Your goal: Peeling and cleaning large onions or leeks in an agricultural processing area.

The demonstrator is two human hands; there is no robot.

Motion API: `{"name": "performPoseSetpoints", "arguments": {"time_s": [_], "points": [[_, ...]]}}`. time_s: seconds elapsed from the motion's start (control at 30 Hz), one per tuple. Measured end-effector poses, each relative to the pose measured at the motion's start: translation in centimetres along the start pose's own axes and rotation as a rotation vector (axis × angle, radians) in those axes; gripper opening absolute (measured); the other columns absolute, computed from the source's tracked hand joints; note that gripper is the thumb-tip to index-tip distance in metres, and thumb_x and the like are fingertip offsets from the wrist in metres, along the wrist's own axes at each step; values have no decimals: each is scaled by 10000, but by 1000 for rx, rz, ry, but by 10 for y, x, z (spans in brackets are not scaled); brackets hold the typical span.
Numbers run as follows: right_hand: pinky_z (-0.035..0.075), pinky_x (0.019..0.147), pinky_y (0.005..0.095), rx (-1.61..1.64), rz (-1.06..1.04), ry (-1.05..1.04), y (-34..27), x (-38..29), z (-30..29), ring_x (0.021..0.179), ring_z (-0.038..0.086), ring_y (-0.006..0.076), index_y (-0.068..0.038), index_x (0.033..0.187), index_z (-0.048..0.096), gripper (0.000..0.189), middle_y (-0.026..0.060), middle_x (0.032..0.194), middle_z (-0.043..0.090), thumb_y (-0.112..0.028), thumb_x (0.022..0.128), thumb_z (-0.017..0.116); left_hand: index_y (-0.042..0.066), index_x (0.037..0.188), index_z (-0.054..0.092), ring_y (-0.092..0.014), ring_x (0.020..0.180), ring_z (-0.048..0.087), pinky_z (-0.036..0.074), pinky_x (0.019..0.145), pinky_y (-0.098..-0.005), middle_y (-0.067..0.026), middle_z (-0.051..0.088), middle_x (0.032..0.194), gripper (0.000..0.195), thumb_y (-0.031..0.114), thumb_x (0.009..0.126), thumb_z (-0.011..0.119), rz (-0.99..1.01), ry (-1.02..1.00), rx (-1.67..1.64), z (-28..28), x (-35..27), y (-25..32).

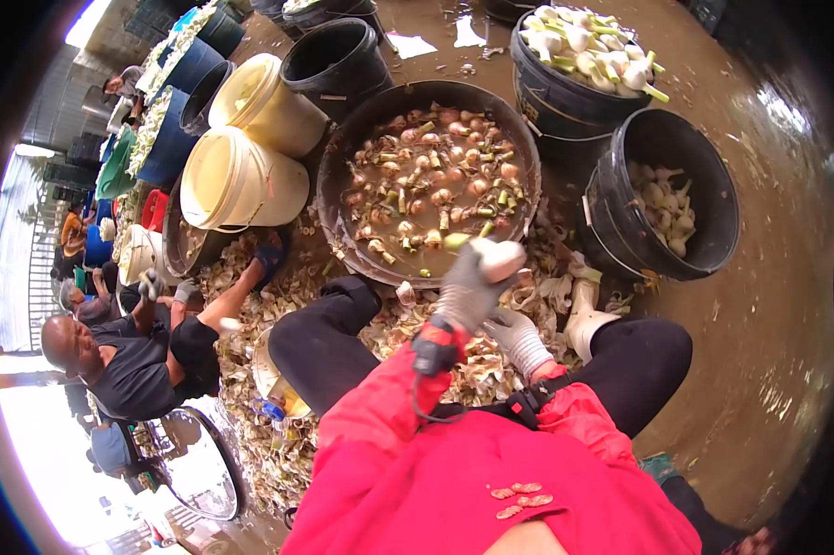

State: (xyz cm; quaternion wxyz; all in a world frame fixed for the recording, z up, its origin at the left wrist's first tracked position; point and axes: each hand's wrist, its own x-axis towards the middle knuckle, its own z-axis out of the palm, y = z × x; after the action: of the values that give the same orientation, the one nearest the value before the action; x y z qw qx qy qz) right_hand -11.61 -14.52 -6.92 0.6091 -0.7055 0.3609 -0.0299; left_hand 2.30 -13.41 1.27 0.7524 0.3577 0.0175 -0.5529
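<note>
My left hand, in a pale grey work glove, grips a whitish garlic bulb with a green stem, blurred by motion, over the near rim of a wide round tub. Unpeeled garlic bulbs with cut stems lie in that tub's brown water. My right hand, gloved too, is just below and to the right of the left one, above a heap of garlic skins. Its fingers are bent, and whether they hold anything cannot be seen.
A black bucket heaped with peeled garlic stands at the upper right, beside another black bucket partly filled with bulbs. Two cream buckets are left of the tub. A co-worker sits at the left. Wet floor lies at right.
</note>
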Motion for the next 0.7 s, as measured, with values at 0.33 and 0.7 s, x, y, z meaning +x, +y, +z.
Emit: {"name": "performPoseSetpoints", "arguments": {"time_s": [0.33,0.7], "points": [[458,627,203,603,244,129,-2,14,-7,698,541,57,-21,1046,610,185,-22,828,604,-95,880,574,89,1114,607,-191,764,618,512,709,-312,-74,642,884,325,275,848,591,83,98,832,-47,104,-8],[493,733,252,644,424,45,-10,41,2,804,592,136,30,1102,552,248,78,1008,607,-111,899,544,132,1266,457,-311,1136,526,441,936,-407,-150,502,1271,631,391,728,662,-607,458,1863,-199,192,22]]}}
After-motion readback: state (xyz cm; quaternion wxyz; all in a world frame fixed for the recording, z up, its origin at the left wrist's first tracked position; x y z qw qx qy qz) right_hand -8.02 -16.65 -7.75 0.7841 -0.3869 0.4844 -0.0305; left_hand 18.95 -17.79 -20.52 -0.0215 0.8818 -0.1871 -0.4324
